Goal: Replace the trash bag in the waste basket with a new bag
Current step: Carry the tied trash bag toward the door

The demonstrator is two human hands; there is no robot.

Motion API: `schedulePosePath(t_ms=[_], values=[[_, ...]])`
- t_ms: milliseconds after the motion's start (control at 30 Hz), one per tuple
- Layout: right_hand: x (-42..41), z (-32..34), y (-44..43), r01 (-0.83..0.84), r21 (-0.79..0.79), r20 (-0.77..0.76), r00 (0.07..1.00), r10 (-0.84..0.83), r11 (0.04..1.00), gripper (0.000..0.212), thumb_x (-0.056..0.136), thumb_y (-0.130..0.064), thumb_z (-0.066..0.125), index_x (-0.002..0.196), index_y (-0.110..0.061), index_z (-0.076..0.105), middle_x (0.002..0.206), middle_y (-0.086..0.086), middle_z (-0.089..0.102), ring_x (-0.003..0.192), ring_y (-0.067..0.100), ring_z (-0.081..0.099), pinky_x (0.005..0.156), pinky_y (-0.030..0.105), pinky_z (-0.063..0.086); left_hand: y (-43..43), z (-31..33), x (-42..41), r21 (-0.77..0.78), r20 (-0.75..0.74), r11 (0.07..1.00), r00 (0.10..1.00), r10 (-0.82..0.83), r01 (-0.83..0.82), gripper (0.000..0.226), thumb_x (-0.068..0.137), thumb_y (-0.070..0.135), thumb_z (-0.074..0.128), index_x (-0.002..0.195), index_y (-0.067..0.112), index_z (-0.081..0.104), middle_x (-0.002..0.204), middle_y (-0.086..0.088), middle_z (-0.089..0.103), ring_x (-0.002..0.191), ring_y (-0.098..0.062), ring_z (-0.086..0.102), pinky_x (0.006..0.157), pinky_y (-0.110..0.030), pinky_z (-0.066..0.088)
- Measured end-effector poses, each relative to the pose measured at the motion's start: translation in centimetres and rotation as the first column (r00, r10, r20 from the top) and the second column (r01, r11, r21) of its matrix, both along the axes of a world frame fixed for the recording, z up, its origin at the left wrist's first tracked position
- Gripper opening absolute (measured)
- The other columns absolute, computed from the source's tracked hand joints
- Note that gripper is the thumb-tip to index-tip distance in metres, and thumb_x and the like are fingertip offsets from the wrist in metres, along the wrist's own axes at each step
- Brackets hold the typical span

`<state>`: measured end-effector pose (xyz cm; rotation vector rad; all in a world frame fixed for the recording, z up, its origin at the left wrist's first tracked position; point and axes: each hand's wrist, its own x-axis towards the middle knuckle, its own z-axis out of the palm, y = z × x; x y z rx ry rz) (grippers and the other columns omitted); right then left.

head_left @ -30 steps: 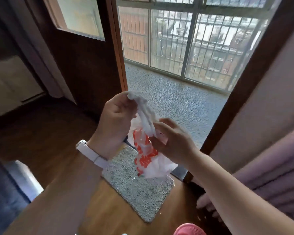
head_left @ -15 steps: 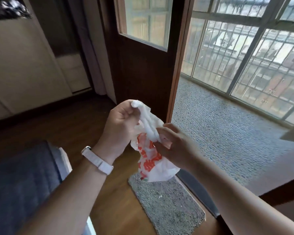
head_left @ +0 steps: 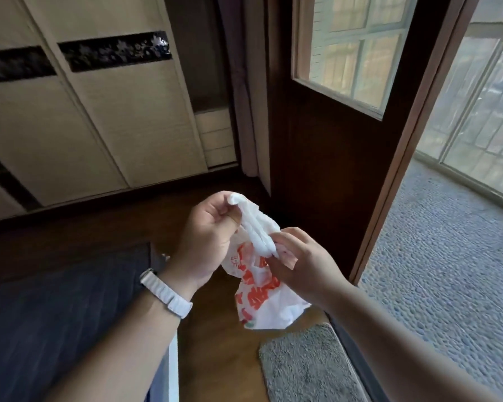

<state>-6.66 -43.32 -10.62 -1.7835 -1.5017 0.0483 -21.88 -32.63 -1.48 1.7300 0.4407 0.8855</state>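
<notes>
A white plastic bag with orange-red print hangs in front of me at chest height. My left hand, with a white watch band on its wrist, grips the twisted top end of the bag. My right hand pinches the same twisted strip a little lower and to the right. The printed body of the bag droops below both hands. No waste basket is in view.
A dark wooden door with a window pane stands open ahead. Right of it lies a pebbled balcony floor. A grey mat lies on the wooden floor below. A dark blue surface is at left, cream sliding wardrobe doors behind.
My view has swung left, from the balcony window to the door and wardrobe. Both hands keep their hold on the bag's twisted top.
</notes>
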Motion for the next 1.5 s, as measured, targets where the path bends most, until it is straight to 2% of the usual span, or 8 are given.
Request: schedulePosePath(t_ms=[267, 433, 633, 733, 967, 1133, 1367, 1500], values=[[9.8, 2.1, 4.9, -0.116, 0.027, -0.003, 0.993, 0.116, 0.993, 0.034, 0.085, -0.038, 0.067, 0.117, -0.039, 0.057, 0.114, -0.019, 0.051, 0.094, 0.006, 0.059, 0.070, 0.021, 0.057, 1.7, 2.2, 8.4, 0.009, 0.002, 0.993, 0.993, 0.119, -0.119, 0.016, 0.093, 0.024, 0.054, 0.090, 0.017, 0.068, 0.084, 0.003, 0.066, 0.073, -0.005, 0.057, 0.068, -0.019, 0.045], [11.1, 2.9, 9.5, -0.219, 0.029, -0.002, 0.976, 0.220, 0.975, 0.034, 0.085, -0.038, 0.067, 0.118, -0.036, 0.058, 0.115, -0.016, 0.054, 0.094, 0.007, 0.061, 0.071, 0.019, 0.056, 4.2, 3.1, 9.0, -0.035, 0.037, 0.973, 0.973, 0.229, -0.228, 0.014, 0.091, 0.026, 0.058, 0.088, 0.025, 0.071, 0.085, 0.004, 0.069, 0.076, -0.006, 0.061, 0.071, -0.021, 0.048], [11.2, 2.8, 16.1, -0.290, -0.013, 0.013, 0.957, 0.290, 0.957, 0.036, 0.085, -0.036, 0.069, 0.120, -0.033, 0.059, 0.116, -0.014, 0.055, 0.093, 0.006, 0.060, 0.072, 0.013, 0.052, 9.9, 2.4, 8.6, -0.087, 0.027, 0.935, 0.937, 0.347, -0.344, 0.028, 0.096, 0.020, 0.052, 0.086, 0.037, 0.073, 0.092, 0.007, 0.072, 0.089, -0.010, 0.065, 0.083, -0.032, 0.050], [11.3, 2.1, 19.7, -0.298, -0.049, 0.028, 0.954, 0.300, 0.953, 0.036, 0.086, -0.037, 0.068, 0.120, -0.033, 0.059, 0.116, -0.015, 0.055, 0.093, 0.006, 0.061, 0.072, 0.015, 0.054, 14.1, 1.3, 8.5, -0.098, 0.018, 0.929, 0.933, 0.360, -0.356, 0.033, 0.098, 0.016, 0.050, 0.087, 0.038, 0.072, 0.094, 0.007, 0.072, 0.086, -0.008, 0.063, 0.083, -0.033, 0.048], [10.5, 2.2, 31.3, -0.261, -0.079, 0.022, 0.964, 0.264, 0.962, 0.035, 0.086, -0.039, 0.067, 0.120, -0.036, 0.059, 0.110, -0.023, 0.050, 0.095, 0.003, 0.060, 0.075, 0.012, 0.052, 27.2, 0.2, 7.4, -0.133, 0.052, 0.935, 0.940, 0.338, -0.329, 0.021, 0.091, 0.028, 0.053, 0.088, 0.035, 0.073, 0.095, 0.004, 0.071, 0.087, -0.015, 0.060, 0.084, -0.041, 0.047], [8.7, 3.7, 39.5, -0.239, -0.044, 0.025, 0.970, 0.241, 0.970, 0.035, 0.086, -0.039, 0.067, 0.121, -0.033, 0.059, 0.113, -0.016, 0.055, 0.094, 0.001, 0.059, 0.073, 0.006, 0.047, 36.5, 1.4, 6.3, -0.218, 0.170, 0.938, 0.936, 0.307, -0.268, 0.020, 0.087, 0.027, 0.057, 0.084, 0.032, 0.076, 0.089, 0.006, 0.070, 0.081, -0.011, 0.056, 0.076, -0.033, 0.042], [8.2, 3.3, 47.7, -0.285, -0.058, 0.059, 0.956, 0.288, 0.957, 0.036, 0.087, -0.041, 0.064, 0.122, -0.033, 0.057, 0.116, -0.014, 0.055, 0.096, 0.004, 0.061, 0.074, 0.011, 0.051, 44.9, 1.4, 5.1, -0.175, 0.120, 0.945, 0.947, 0.298, -0.275, 0.018, 0.088, 0.023, 0.055, 0.083, 0.025, 0.073, 0.092, -0.010, 0.066, 0.079, -0.013, 0.057, 0.076, -0.031, 0.043], [9.0, 2.6, 52.7, -0.308, -0.031, 0.044, 0.950, 0.309, 0.951, 0.035, 0.087, -0.040, 0.064, 0.121, -0.031, 0.058, 0.115, -0.013, 0.056, 0.094, 0.004, 0.061, 0.074, 0.016, 0.054, 49.5, 0.9, 6.0, -0.202, 0.119, 0.930, 0.935, 0.333, -0.306, 0.019, 0.087, 0.023, 0.056, 0.083, 0.028, 0.074, 0.092, -0.005, 0.068, 0.080, -0.014, 0.056, 0.075, -0.031, 0.042]])
